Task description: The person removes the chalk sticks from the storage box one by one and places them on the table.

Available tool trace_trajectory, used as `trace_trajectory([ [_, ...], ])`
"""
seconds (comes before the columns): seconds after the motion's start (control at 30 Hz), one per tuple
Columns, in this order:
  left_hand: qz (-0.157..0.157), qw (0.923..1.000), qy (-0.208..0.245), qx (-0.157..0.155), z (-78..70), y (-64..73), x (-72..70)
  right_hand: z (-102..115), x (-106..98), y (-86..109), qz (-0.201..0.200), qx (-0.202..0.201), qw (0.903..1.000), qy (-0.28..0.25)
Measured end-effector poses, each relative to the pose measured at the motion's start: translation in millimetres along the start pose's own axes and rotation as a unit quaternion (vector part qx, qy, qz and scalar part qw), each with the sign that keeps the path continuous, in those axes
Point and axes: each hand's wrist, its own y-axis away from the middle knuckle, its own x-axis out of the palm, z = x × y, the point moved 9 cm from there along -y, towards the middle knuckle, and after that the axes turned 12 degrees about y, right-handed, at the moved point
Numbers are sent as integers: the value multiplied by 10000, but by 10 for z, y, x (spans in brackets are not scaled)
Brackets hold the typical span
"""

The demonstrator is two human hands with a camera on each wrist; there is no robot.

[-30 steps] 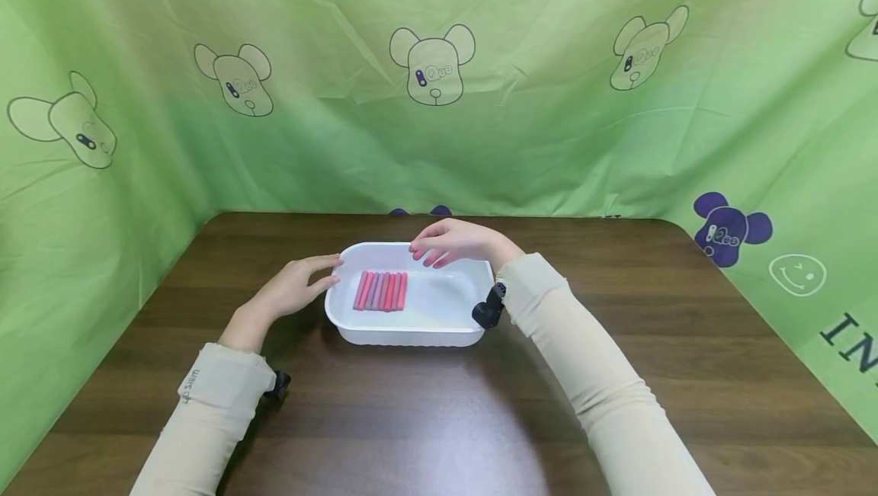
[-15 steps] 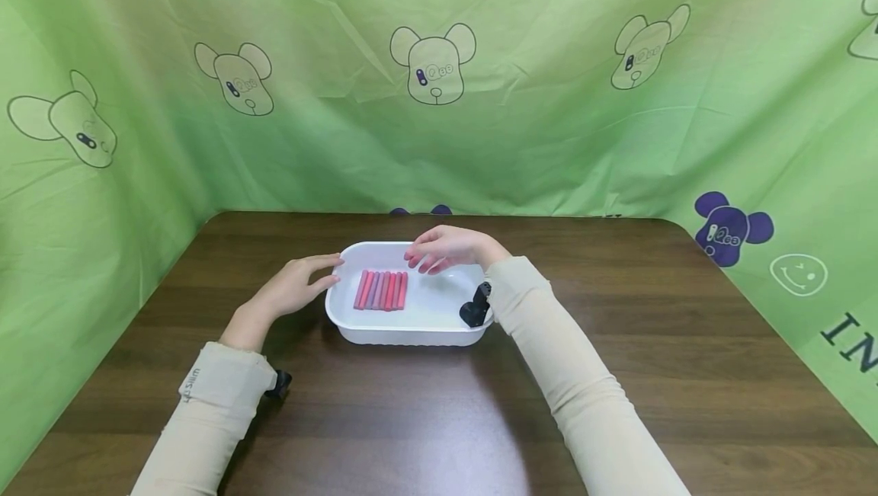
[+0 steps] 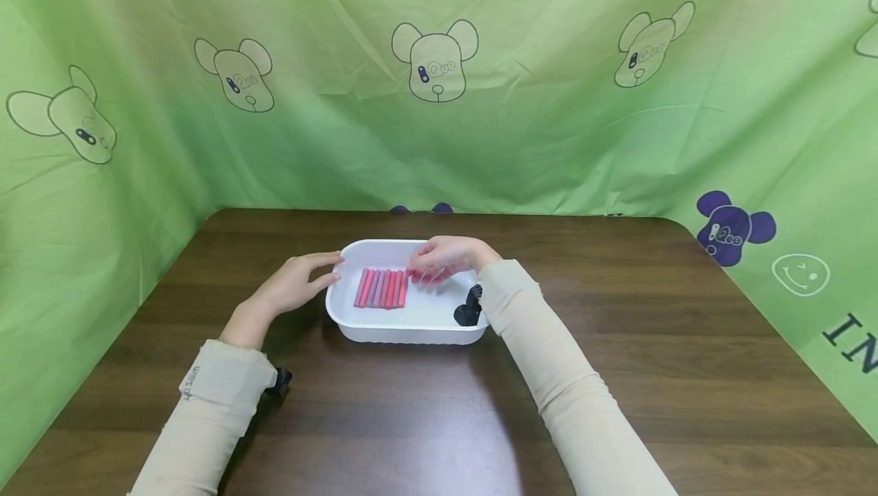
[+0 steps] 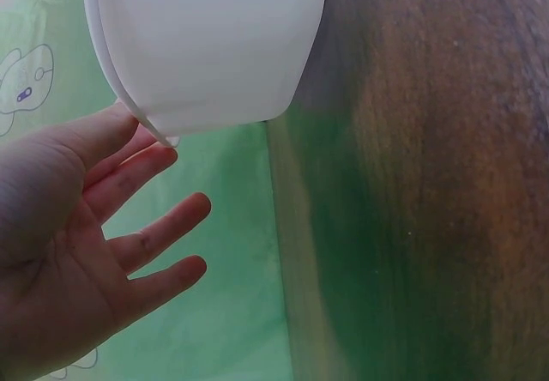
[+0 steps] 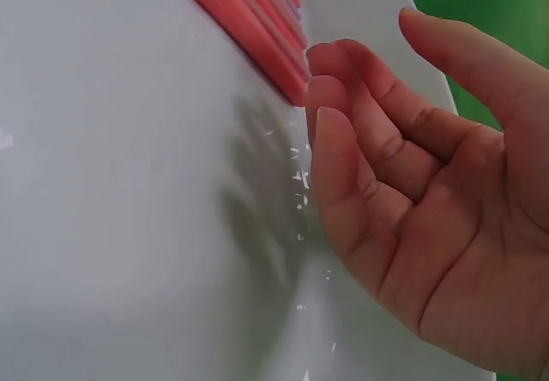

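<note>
A white plastic tray (image 3: 432, 305) stands on the table. In its left part lies a row of several pink and purple sticks (image 3: 380, 289), side by side; they look like chalk or clay. My left hand (image 3: 291, 283) touches the tray's left rim with thumb and fingertips; the left wrist view shows that hand (image 4: 77, 218) with its lower fingers spread free of the tray. Over the tray is my right hand (image 3: 446, 256), fingertips close to the rightmost stick (image 5: 249, 38). The right wrist view shows its fingers loosely bent, thumb apart, holding nothing.
Brown wooden tabletop (image 3: 384, 420) surrounds the tray. A green printed curtain (image 3: 329, 145) hangs behind and at both sides. Black wrist cameras sit on both cuffs; the right one (image 3: 468, 315) is over the tray's right end.
My right hand has come down and nearer into the tray, its fingertips now beside the rightmost stick. My left hand stays at the left rim. The row of sticks has not visibly moved.
</note>
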Motion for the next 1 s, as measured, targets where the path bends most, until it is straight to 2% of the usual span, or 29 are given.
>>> trace_trajectory([
  [0.47, -25, 10000, 29, -23, -3, -9, -14, -46, 114, -75, 275, 442, 9980, 362],
  [1.0, -50, 10000, 21, -46, 8, -5, -4, -7, 168, -100, 104, 751, 9926, 951],
])
